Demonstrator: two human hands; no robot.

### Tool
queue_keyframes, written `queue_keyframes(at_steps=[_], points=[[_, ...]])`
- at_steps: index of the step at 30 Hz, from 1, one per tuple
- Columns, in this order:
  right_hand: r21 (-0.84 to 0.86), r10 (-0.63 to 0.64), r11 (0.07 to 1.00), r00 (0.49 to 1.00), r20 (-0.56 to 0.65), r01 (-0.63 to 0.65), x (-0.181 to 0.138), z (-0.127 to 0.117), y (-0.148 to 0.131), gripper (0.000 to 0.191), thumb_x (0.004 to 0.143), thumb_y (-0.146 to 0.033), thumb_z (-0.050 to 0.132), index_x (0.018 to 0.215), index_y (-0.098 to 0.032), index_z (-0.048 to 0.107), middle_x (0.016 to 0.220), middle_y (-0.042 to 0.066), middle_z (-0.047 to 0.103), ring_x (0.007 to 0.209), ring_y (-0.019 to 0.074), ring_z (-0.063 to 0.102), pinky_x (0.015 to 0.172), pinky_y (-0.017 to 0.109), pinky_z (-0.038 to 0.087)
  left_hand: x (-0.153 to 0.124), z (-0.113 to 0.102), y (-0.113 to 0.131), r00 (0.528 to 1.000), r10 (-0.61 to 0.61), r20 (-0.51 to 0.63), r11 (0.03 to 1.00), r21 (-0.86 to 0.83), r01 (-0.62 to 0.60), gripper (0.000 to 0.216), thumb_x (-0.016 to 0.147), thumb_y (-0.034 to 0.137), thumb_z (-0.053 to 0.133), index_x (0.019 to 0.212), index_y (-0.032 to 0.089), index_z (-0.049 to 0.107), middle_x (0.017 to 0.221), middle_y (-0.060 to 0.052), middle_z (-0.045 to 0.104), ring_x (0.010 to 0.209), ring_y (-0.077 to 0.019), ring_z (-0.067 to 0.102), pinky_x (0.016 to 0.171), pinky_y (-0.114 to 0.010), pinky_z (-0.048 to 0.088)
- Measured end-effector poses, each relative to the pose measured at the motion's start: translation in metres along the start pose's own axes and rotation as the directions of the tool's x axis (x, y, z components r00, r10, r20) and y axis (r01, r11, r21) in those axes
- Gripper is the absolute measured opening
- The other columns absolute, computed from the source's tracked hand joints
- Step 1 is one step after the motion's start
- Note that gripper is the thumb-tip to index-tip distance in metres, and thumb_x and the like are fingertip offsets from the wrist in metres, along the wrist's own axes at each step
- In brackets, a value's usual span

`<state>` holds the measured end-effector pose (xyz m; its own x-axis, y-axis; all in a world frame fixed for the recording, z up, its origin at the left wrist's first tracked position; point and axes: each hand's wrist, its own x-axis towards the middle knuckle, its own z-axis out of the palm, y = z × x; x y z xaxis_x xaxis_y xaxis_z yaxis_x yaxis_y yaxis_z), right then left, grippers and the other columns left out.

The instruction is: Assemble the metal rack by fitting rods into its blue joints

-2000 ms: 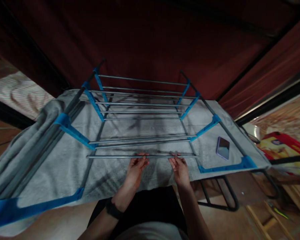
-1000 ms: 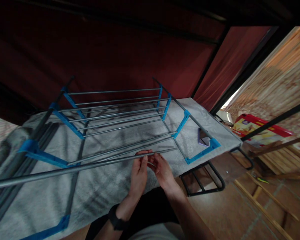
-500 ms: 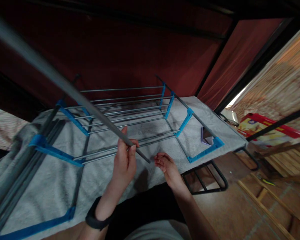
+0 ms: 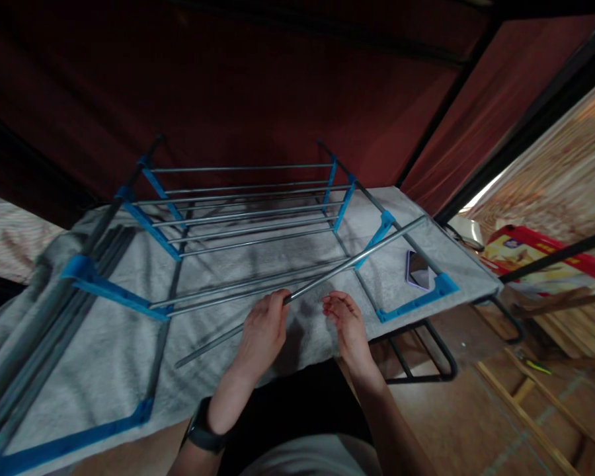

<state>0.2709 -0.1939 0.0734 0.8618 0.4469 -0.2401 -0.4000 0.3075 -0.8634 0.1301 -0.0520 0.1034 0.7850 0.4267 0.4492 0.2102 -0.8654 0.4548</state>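
My left hand pinches a loose grey metal rod near its middle. The rod lies slantwise, its low end near the front of a grey towel, its far end up by a blue bracket on the right. My right hand hovers just right of the rod with its fingers loosely curled and apart, holding nothing. Beyond both hands stands a drying rack of grey rods and blue plastic brackets, lying over the towel.
A phone rests on the towel at the right, beside a blue corner bracket. A black metal frame shows below the towel edge. A red and yellow box and wooden slats are on the floor, right.
The rod was lifted off the rack and swung up to the left in my left hand, then brought down slantwise across the rack. My right hand let go of it.
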Motion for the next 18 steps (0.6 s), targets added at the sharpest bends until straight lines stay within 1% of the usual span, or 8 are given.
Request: queue_keyframes(at_steps=[4,7,11,15,18], points=[[-0.008,-0.017,1.000,1.000,-0.019,0.017,0.002,-0.005,0.002,0.029,0.075,-0.045,0.086,0.092,-0.025,0.074,0.091,0.001,0.078,0.080,0.0156,0.069,0.077,0.030,0.055,-0.018,0.013,-0.019,0.995,-0.061,0.079,0.997,0.046,0.057,0.022,0.106,0.017,0.045,0.123,0.021,0.059,0.104,-0.010,0.078,0.094,-0.0279,0.078,0.082,-0.040,0.062],[0.004,-0.026,1.000,0.998,-0.052,0.026,0.006,-0.009,0.004,0.028,0.078,-0.044,0.085,0.097,-0.026,0.074,0.098,0.001,0.078,0.084,0.0140,0.070,0.079,0.028,0.056,-0.029,0.018,-0.030,0.988,-0.089,0.127,0.994,0.072,0.080,0.021,0.107,0.019,0.044,0.123,0.021,0.059,0.102,-0.009,0.079,0.093,-0.0276,0.079,0.082,-0.039,0.062],[0.054,-0.007,0.998,0.995,-0.097,0.012,0.016,-0.015,0.003,0.030,0.078,-0.041,0.086,0.101,-0.027,0.074,0.102,0.001,0.079,0.089,0.0141,0.072,0.080,0.027,0.059,-0.037,0.025,-0.041,0.978,-0.118,0.171,0.992,0.072,0.107,0.021,0.107,0.019,0.046,0.122,0.021,0.060,0.100,-0.008,0.079,0.092,-0.0268,0.079,0.083,-0.038,0.062],[0.129,0.005,0.992,0.994,-0.111,0.009,0.031,-0.022,0.000,0.029,0.078,-0.040,0.086,0.102,-0.027,0.074,0.102,0.000,0.078,0.096,0.0149,0.075,0.083,0.027,0.062,-0.040,0.031,-0.048,0.970,-0.125,0.211,0.991,0.077,0.111,0.025,0.107,0.016,0.044,0.123,0.020,0.062,0.100,-0.010,0.079,0.093,-0.0274,0.079,0.084,-0.039,0.062],[0.155,-0.005,0.988,0.993,-0.122,0.024,0.041,-0.029,0.001,0.026,0.078,-0.037,0.087,0.097,-0.027,0.072,0.096,-0.002,0.077,0.091,0.0132,0.075,0.082,0.025,0.063,-0.042,0.034,-0.050,0.959,-0.119,0.258,0.990,0.100,0.097,0.026,0.106,0.015,0.044,0.124,0.019,0.063,0.100,-0.011,0.078,0.093,-0.0279,0.078,0.086,-0.041,0.061]])
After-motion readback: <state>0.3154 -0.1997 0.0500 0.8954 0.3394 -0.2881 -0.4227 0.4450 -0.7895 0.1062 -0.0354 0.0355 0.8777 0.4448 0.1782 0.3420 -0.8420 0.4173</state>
